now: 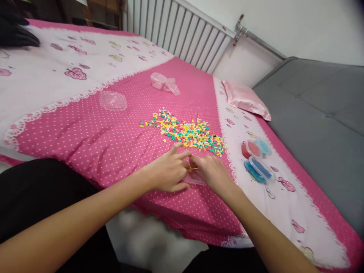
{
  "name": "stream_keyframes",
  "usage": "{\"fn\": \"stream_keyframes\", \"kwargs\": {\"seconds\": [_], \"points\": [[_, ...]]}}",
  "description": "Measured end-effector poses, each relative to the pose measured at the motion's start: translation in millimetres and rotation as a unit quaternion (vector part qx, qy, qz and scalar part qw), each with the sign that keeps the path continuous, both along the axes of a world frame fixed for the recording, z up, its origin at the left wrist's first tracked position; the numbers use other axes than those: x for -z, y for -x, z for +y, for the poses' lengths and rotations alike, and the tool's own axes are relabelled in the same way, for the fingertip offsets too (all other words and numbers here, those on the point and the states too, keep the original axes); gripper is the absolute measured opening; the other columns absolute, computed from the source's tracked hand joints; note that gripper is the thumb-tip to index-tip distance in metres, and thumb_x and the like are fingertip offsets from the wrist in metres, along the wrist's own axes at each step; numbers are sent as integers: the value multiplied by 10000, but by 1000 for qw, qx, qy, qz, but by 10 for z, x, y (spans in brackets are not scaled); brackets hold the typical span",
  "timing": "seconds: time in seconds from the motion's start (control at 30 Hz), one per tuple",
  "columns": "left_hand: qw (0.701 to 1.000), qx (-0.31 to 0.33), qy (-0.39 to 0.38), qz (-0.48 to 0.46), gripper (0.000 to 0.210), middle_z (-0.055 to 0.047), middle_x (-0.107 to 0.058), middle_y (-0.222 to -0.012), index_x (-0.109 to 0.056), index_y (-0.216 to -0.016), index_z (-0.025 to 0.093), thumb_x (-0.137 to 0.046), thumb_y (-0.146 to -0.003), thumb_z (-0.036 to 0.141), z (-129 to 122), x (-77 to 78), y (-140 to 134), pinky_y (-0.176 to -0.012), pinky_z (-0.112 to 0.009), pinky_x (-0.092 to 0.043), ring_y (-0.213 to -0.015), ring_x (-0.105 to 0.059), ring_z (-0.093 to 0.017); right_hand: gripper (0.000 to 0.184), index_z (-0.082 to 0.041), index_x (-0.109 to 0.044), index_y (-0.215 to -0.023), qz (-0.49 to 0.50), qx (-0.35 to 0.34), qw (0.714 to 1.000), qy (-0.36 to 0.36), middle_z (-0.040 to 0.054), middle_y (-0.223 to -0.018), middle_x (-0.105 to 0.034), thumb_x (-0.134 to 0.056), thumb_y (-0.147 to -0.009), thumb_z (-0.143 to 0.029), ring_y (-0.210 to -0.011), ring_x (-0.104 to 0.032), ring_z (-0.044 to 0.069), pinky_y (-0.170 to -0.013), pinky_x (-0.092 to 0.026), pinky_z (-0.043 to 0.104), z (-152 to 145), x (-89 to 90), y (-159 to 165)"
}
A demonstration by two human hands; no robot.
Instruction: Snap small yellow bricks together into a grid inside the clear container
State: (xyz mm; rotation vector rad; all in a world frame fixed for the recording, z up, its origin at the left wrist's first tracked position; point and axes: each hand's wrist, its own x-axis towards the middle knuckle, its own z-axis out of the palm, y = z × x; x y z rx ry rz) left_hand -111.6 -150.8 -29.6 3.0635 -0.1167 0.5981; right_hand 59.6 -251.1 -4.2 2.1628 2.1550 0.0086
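Note:
My left hand and my right hand meet at the fingertips over the near part of the bed. A small yellow plastic piece shows between the fingertips of both hands. The right fingers are closed in a pinch; on the left, some fingers stick out while others bend toward the piece. Right below the hands sits a clear plastic container, partly hidden by them. Just beyond spreads a loose pile of small yellow, green, white and pink pieces.
A clear lid lies at left, and clear tubs stand farther back. Right of the pile are a red-filled tub and a blue-filled tub. A pink pillow rests near the grey headboard. A black-gloved hand appears upper left.

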Motion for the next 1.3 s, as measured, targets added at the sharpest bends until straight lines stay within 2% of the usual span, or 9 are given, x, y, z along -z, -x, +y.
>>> {"fn": "stream_keyframes", "kwargs": {"seconds": [0.27, 0.47, 0.67, 0.83, 1.13, 1.3], "points": [[1000, -8, -8, 13, 316, -69, -776, -1104, -749, -917, 192, -672, -881, 496, 9, 4, -4, -1233, -490, -134, -1226, -559, -284, 61, -212, -687, -957, -7, 0, 1000, 1, 20, -787, -721, -635, -927, -224, -667, -609, 160, -579, -219, 294, 8, 22, -11], [1000, -6, -6, 16, 302, -57, -780, -1056, -745, -877, 198, -683, -872, 494, 6, -8, 0, -1236, -485, -132, -1234, -558, -284, 95, -178, -686, -980, -12, 0, 1000, 0, -10, -761, -680, -624, -938, -236, -635, -562, 145, -588, -280, 266, 16, 29, -5], [1000, -2, -2, 11, 272, -52, -779, -1052, -737, -877, 201, -689, -867, 469, 9, -18, -3, -1235, -480, -128, -1234, -560, -281, 85, -196, -694, -982, -5, 4, 1000, -9, 12, -781, -715, -629, -928, -210, -659, -598, 154, -584, -234, 280, -3, 17, -12], [1000, 2, 4, 10, 263, -48, -782, -987, -735, -865, 192, -688, -867, 451, 15, -7, -9, -1236, -474, -120, -1236, -563, -279, 93, -217, -699, -983, 8, 9, 1000, -15, 19, -792, -737, -645, -911, -196, -683, -627, 164, -587, -224, 290, -17, 23, -27], [1000, 7, 10, 3, 219, -63, -771, -1047, -729, -893, 183, -670, -868, 393, 14, -5, -3, -1229, -486, -139, -1240, -555, -277, 73, -185, -701, -947, 39, 8, 999, -30, -6, -755, -696, -641, -907, -179, -632, -570, 148, -592, -275, 265, -8, 67, -38], [1000, 7, 13, -1, 178, -59, -773, -1033, -729, -869, 193, -661, -862, 357, 25, 11, 0, -1215, -494, -156, -1230, -556, -286, 105, -215, -692, -857, 93, 15, 994, -61, 8, -708, -703, -660, -855, -115, -642, -616, 171, -587, -268, 280, -23, 21, -42]]}}
